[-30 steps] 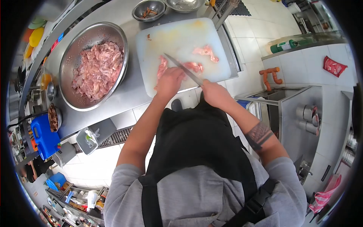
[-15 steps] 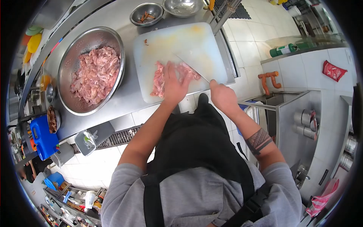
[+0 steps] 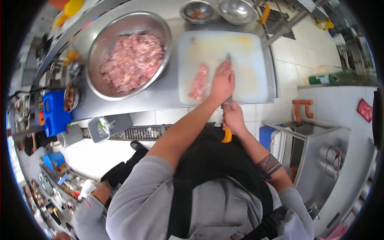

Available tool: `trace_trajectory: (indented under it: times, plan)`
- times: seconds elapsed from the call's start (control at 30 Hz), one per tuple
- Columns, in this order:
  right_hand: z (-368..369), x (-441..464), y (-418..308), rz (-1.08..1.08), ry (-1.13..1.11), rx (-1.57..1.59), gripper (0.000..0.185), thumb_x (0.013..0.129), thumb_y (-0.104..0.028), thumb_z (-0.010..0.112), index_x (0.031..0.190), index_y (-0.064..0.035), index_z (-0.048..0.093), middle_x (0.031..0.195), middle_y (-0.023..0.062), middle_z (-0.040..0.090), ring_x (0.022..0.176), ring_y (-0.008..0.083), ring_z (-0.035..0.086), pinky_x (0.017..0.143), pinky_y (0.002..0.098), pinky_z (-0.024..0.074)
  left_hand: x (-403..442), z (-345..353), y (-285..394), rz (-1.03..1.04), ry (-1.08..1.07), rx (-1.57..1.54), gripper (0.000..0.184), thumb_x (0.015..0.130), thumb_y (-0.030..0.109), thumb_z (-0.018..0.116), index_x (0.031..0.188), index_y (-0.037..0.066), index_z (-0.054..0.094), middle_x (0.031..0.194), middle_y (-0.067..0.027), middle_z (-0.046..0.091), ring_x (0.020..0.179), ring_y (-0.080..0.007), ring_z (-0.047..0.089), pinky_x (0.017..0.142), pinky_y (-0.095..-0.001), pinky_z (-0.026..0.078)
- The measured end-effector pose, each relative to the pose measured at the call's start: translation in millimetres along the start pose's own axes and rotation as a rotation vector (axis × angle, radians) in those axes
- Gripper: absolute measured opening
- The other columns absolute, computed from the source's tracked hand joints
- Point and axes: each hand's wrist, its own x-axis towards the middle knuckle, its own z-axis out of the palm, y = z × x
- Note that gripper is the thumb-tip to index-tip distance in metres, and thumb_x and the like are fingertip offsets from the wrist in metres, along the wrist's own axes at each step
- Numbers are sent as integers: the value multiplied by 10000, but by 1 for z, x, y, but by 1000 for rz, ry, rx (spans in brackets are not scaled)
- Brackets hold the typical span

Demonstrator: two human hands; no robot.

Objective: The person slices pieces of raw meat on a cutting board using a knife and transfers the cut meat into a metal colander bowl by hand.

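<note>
My right hand (image 3: 234,119) is closed around a knife, its yellow handle end (image 3: 227,136) sticking out below the fist. The blade points away from me, its tip (image 3: 229,57) showing past my left fingers. My left hand (image 3: 224,82) lies over the middle of the blade on the white cutting board (image 3: 250,76), fingers stretched out and close together. What is under that palm is hidden. Just left of it lies a strip of raw meat (image 3: 199,83). Further left, a large perforated steel bowl (image 3: 96,52) holds a heap of raw meat pieces (image 3: 134,60).
Behind the board stand a small steel bowl with reddish-brown bits (image 3: 197,13) and another steel bowl (image 3: 237,11). A blue jug (image 3: 57,113) is at the table's left end. Another person's sleeve (image 3: 90,218) is close at lower left. A metal sink unit (image 3: 320,140) stands at right.
The knife has swung from slanting across the board to pointing away from me, and my left hand now covers its blade. The right-hand meat piece is out of sight. Another person has appeared lower left.
</note>
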Motion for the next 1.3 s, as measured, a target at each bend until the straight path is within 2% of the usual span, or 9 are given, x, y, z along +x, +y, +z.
trace_trajectory:
  times: [0.3,0.43,0.53,0.63,0.7,0.9,1.0,1.17,1.3]
  plan:
    - [81,-64,-95,-494,-376,-290,321,1114,-309,564,1094,4,631,697,102,606,567,199,603,528,402,496,98,-240,53,157,342,307,358,1019,111,595,1335,-32,683,1388,-242,688,1329,-469,617,1172,-515,461]
    - [75,-61,-88,-577,-328,-317,278,1128,-297,560,1103,-30,633,640,15,531,442,111,503,435,335,426,140,-343,-109,171,316,907,438,1027,210,634,1395,-27,648,1461,-259,633,1377,-458,572,1185,-527,432]
    - [33,-58,-74,-415,-191,-320,337,1120,-330,557,1090,-9,652,699,65,608,543,154,569,514,371,478,130,-338,-40,149,401,901,471,1028,253,643,1403,-31,635,1473,-265,617,1382,-462,555,1187,-524,421]
    - [-20,-39,-45,-303,6,-255,305,1123,-336,552,1138,-43,639,686,42,598,482,121,535,437,335,455,73,-275,29,-83,-28,445,354,1006,254,701,1296,53,729,1294,-190,732,1153,-390,709,1033,-480,540]
    - [-46,-48,-43,-213,48,-200,290,1122,-332,554,1147,-52,625,670,39,581,458,120,523,411,326,443,31,-214,24,-120,-350,328,321,972,229,715,1254,76,745,1146,-155,749,1016,-363,737,934,-464,572]
    - [-93,-66,-16,-155,205,-97,234,1128,-304,554,1096,-72,565,602,8,479,379,131,460,362,317,394,6,-115,-14,14,-319,651,345,953,253,737,1210,23,723,1142,-206,733,981,-418,722,893,-486,581]
    - [-107,-66,9,-160,233,-48,244,1127,-315,558,1078,-76,556,600,4,471,379,131,456,361,319,393,27,-112,-8,-113,-512,380,328,957,235,730,1192,8,696,1155,-180,734,978,-377,729,865,-469,589]
    - [-119,-75,24,-124,285,26,261,1123,-318,559,1046,-69,555,583,2,467,386,131,462,369,325,396,60,-109,28,-940,-605,-717,274,1073,211,660,1257,10,637,1139,-112,720,989,-232,732,853,-438,633]
    - [-130,-77,22,-119,317,36,273,1121,-310,556,1025,-55,562,572,4,469,390,128,468,369,328,396,76,-101,49,-934,-573,-1204,254,1111,222,620,1266,22,626,1140,-121,720,991,-227,731,880,-427,637]
